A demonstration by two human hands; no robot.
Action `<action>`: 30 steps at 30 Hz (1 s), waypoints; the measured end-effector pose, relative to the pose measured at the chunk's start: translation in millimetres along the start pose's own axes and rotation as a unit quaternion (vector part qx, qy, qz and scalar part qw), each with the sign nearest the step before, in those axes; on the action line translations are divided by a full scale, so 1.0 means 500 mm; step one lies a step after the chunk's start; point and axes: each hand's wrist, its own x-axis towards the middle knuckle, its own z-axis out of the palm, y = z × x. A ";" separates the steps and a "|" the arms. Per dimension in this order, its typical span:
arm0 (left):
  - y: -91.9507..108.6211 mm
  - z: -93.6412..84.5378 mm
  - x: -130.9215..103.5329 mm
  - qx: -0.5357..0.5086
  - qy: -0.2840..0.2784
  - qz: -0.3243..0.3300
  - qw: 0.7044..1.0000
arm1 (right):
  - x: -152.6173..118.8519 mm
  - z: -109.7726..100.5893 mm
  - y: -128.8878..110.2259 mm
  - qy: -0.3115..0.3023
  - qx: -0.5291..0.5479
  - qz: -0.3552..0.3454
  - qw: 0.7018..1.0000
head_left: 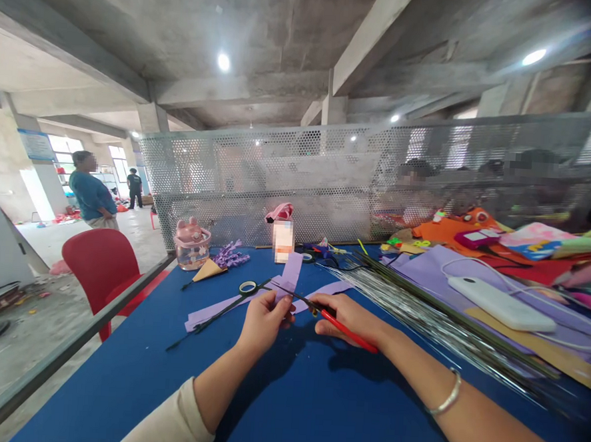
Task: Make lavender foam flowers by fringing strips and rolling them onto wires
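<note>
Pinched between the fingers of my left hand is a purple paper strip, its free end pointing up and away. My right hand is closed around red-handled scissors. Their dark blades reach left across the strip, just above my left fingertips. More purple strips lie behind and left of my left hand, with a roll of dark tape and a thin dark green stem on them. Another curved purple strip lies behind my right hand.
On the blue table, wire bundles, purple sheets and a white power bank lie right. A pink-lidded cup and fringed purple paper are back left. Behind stands a perforated metal screen; a red chair is left.
</note>
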 end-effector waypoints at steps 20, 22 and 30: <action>0.002 -0.008 0.005 0.008 0.007 -0.020 1.000 | 0.000 -0.008 0.013 0.016 -0.042 -0.013 0.999; 0.002 -0.008 0.007 0.006 0.027 -0.020 0.999 | -0.003 -0.010 0.011 0.007 -0.049 -0.015 0.999; 0.002 -0.007 0.006 0.017 0.037 -0.005 0.999 | -0.005 -0.006 0.001 -0.001 -0.051 -0.016 0.999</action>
